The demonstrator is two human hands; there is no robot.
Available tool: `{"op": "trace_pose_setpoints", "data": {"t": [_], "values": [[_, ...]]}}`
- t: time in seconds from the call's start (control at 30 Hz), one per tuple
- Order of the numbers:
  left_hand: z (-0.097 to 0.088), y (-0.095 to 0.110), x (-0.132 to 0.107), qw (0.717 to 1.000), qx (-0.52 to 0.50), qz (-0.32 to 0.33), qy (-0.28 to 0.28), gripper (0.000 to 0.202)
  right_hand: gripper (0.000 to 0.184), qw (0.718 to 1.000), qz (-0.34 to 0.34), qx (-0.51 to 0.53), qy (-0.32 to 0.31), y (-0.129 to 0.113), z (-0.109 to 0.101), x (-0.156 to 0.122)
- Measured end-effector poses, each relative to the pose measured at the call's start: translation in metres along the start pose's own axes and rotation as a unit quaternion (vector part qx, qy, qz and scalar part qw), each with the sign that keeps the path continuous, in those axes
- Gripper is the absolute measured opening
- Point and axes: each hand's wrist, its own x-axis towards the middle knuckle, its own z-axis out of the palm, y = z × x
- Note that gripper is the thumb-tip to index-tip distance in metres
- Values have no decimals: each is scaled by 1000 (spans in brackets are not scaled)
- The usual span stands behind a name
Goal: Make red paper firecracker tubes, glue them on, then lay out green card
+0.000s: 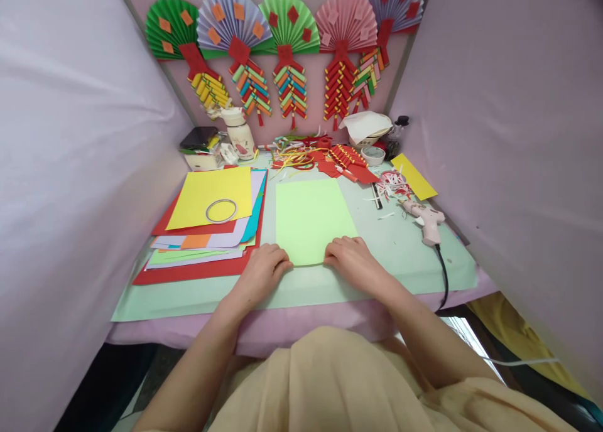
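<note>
A light green sheet of paper [313, 218] lies flat on the pale green table cover, in front of me. My left hand [269, 265] pinches its near left corner between thumb and curled fingers. At the near right corner, my right hand [351, 259] grips the sheet's edge the same way. The near edge between both hands looks slightly raised or bent. Just left of my left hand is a stack of coloured paper with a yellow sheet [202, 190] on top. A roll of tape or thin ring [221, 211] rests on that yellow sheet.
A pink glue gun [426, 220] with a black cord lies at the right. Behind the sheet are red paper firecrackers [348, 159] and scraps. A white bottle [239, 134] stands back left, a tape roll [373, 156] back right. Paper fans [289, 24] hang on the wall.
</note>
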Motion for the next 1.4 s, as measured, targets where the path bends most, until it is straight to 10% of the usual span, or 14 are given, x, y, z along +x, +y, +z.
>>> {"op": "trace_pose_setpoints", "data": {"t": [1.4], "values": [[-4, 23, 8, 971, 199, -131, -32, 30, 25, 989, 55, -47, -126, 3, -20, 20]]}}
